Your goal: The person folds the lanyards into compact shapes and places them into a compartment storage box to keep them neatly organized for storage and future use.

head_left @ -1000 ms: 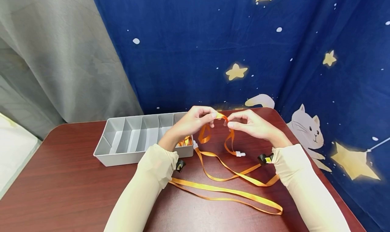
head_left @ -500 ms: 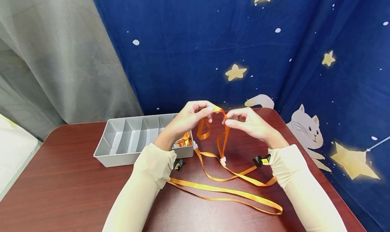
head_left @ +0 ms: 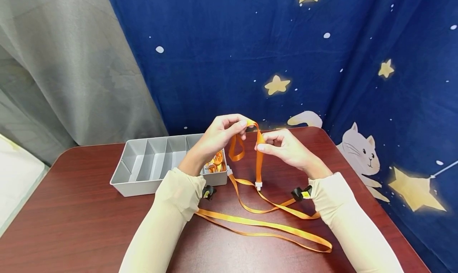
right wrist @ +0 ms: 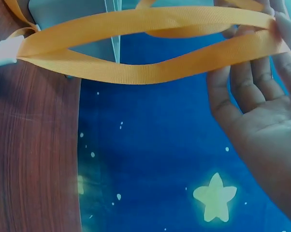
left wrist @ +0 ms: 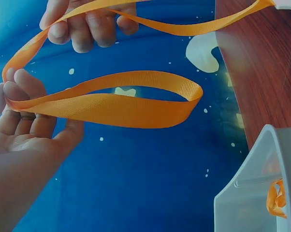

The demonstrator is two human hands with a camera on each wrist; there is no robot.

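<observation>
An orange lanyard point(head_left: 259, 161) hangs between both hands above the table. My left hand point(head_left: 229, 129) pinches its strap between thumb and fingers, and a loop point(left wrist: 136, 113) droops from that grip. To the right and a little lower, my right hand point(head_left: 280, 145) pinches two strands together. Below it the strands run down to a white plastic clip point(head_left: 259, 185), which also shows at the left of the right wrist view. A second orange lanyard point(head_left: 264, 224) lies spread on the table under the hands, with a white clip point(head_left: 229, 171) by the box's corner.
A grey divided box point(head_left: 143, 188) stands at the left, its rightmost compartment holding bundled orange lanyards point(head_left: 216, 163). The dark red table point(head_left: 89, 225) ends at a blue starry curtain point(head_left: 214, 66) behind.
My left hand has moved up and left. My right hand has shifted left along the strap. The clip swung left from lying sideways to hanging beneath the strands, which now lie close together.
</observation>
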